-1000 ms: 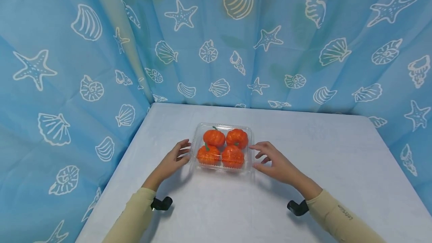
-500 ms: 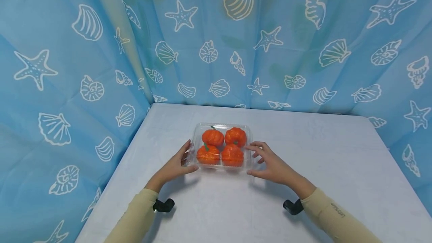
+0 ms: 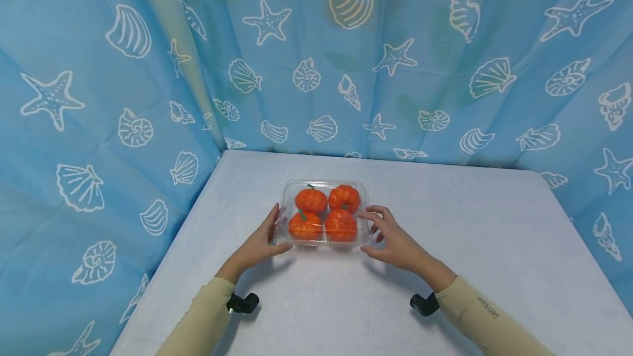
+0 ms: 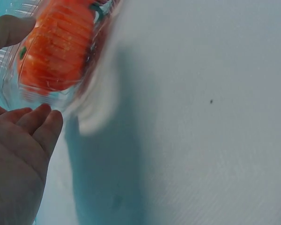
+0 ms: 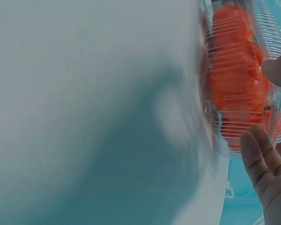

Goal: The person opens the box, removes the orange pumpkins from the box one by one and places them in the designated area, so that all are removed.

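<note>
Blue seashell-patterned curtain (image 3: 346,59) behind, white cloth-covered table (image 3: 455,207) below, and there's the clear rectangular plastic box (image 3: 316,243) of four orange pumpkins (image 3: 341,226), between left hand (image 3: 258,243) and right hand (image 3: 395,242), fingers loosely extended.

The head view looks forward and down from high over the table (image 3: 316,306), taking in the curtain (image 3: 316,37) beyond. Both wrist views look from far nearer, the left hand (image 4: 18,154) along one's left edge, the right hand (image 5: 277,187) along the other's right. All share the clear box (image 3: 323,243): below centre, upper left and upper right respectively.
</note>
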Available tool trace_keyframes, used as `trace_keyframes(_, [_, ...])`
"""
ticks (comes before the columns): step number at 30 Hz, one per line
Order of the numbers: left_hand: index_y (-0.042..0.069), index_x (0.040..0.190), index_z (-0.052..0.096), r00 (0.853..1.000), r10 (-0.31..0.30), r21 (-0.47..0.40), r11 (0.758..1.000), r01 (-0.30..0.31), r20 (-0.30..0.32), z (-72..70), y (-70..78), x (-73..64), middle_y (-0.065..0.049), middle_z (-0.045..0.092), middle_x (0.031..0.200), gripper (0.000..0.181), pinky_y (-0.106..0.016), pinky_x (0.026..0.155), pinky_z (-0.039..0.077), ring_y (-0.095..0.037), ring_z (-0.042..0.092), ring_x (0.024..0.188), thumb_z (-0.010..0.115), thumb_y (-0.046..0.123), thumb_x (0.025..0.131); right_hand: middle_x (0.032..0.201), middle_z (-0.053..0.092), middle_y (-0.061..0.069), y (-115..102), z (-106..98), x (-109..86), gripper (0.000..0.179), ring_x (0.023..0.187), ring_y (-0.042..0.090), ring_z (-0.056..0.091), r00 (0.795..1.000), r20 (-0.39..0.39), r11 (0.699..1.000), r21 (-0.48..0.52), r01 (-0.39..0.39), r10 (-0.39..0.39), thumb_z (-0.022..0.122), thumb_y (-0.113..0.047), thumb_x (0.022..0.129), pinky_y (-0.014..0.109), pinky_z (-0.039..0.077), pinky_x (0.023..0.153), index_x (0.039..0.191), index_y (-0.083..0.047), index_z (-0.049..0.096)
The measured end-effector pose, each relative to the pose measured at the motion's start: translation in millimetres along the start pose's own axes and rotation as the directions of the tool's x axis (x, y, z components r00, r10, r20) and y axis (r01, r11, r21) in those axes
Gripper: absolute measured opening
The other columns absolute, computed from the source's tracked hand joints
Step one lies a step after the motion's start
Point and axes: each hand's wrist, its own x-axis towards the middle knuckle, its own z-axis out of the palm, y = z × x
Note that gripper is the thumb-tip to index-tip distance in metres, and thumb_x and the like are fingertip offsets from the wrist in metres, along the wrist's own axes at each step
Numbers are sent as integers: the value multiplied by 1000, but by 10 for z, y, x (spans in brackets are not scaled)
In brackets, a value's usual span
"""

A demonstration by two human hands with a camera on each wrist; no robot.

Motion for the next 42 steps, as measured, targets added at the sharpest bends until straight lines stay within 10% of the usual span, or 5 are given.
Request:
trace_keyframes(22, [10, 163, -10, 995, 90, -135, 987, -84, 34, 77, -50, -48, -16, -6, 170, 90, -57, 124, 2, -34, -6, 156, 55, 12, 101, 153, 29, 13, -43, 75, 24, 68, 98, 17, 59, 1000, -12, 999, -38, -6, 6, 84, -20, 83, 33, 60, 81, 142, -22, 50])
trace_keyframes(42, [0, 162, 0, 966, 234, -141, 959, -247, -107, 197, -160, -33, -21, 5, 169, 73, -59, 123, 1, -41, 2, 154, 45, 3, 104, 150, 31, 13, -27, 78, 51, 65, 104, 20, 60, 1000, -9, 1000, -22, 13, -13, 84, -20, 83, 37, 59, 88, 139, -20, 51])
